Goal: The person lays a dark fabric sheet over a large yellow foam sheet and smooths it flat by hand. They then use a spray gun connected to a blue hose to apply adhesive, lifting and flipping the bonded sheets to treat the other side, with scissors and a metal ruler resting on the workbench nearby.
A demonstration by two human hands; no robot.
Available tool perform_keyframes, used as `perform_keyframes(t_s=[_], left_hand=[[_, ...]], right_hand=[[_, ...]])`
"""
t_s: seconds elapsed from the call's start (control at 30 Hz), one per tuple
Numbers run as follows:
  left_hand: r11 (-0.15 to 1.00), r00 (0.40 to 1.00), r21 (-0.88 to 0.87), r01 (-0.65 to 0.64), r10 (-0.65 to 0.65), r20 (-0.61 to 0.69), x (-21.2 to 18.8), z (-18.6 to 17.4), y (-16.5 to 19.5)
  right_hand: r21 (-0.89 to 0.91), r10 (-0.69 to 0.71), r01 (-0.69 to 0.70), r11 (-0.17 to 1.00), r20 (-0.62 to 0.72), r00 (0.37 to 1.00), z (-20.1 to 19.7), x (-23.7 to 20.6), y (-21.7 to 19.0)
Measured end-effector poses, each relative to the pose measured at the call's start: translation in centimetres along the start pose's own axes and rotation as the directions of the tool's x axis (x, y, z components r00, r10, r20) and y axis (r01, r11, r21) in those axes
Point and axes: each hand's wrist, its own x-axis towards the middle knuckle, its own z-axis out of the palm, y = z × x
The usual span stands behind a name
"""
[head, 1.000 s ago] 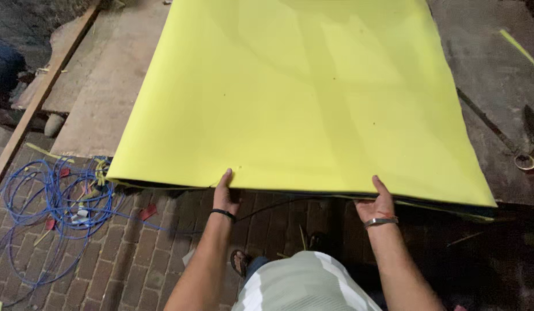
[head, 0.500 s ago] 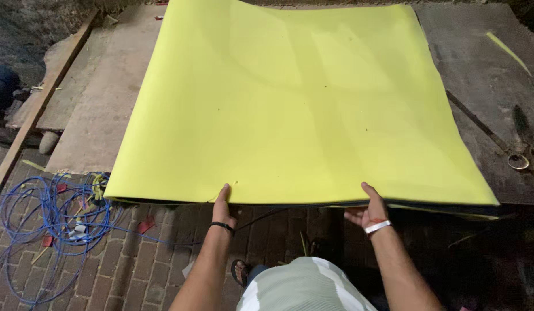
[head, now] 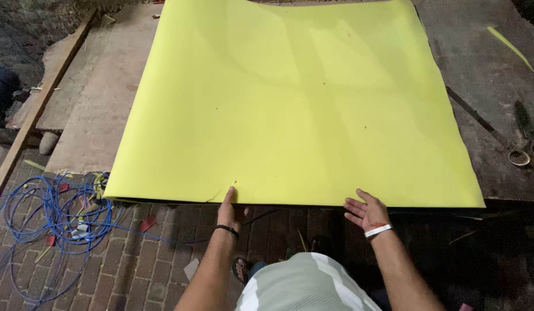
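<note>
Large yellow foam sheet (head: 301, 103) spread flat ahead of both hands, not yet lifted. Left hand (head: 228, 212) fingering its near edge; right hand (head: 366, 212) open, palm up, just below that edge, gripping nothing.

Hidden and cut-off parts at the sheet's near edge

The far edge of the yellow sheet (head: 296, 109) is cut off by the frame's top. The left hand (head: 228, 210) has fingertips hidden under the near edge. The board beneath is mostly covered. Scissors (head: 523, 141), well right of the right hand (head: 368, 212), are cut off.
</note>
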Motion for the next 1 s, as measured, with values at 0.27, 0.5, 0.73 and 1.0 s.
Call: perform_keyframes(t_s=[0.27, 0.5, 0.73, 1.0], left_hand=[[1.0, 0.999, -0.002, -0.031, 0.031, 0.019, -0.1, -0.8, -0.7], [0.977, 0.897, -0.101, -0.186, 0.21, 0.388, -0.3, -2.0, -1.8], [0.975, 0.941, -0.15, -0.164, 0.2, 0.273, -0.5, -1.4, -0.9], [0.989, 0.959, -0.046, -0.138, 0.145, 0.243, 0.0, -0.8, -1.9]], right_hand=[[0.11, -0.211, 0.271, 0.956, -0.383, 0.899, 1.6, -1.5, 0.6], [0.438, 0.119, 0.036, 0.898, -0.321, 0.94, 1.4, -0.4, -0.2], [0.355, -0.076, 0.089, 0.931, -0.05, 0.996, 2.9, 1.5, -0.8], [0.379, 0.169, -0.369, 0.849, 0.465, 0.869, 15.0, -4.5, 0.8]])
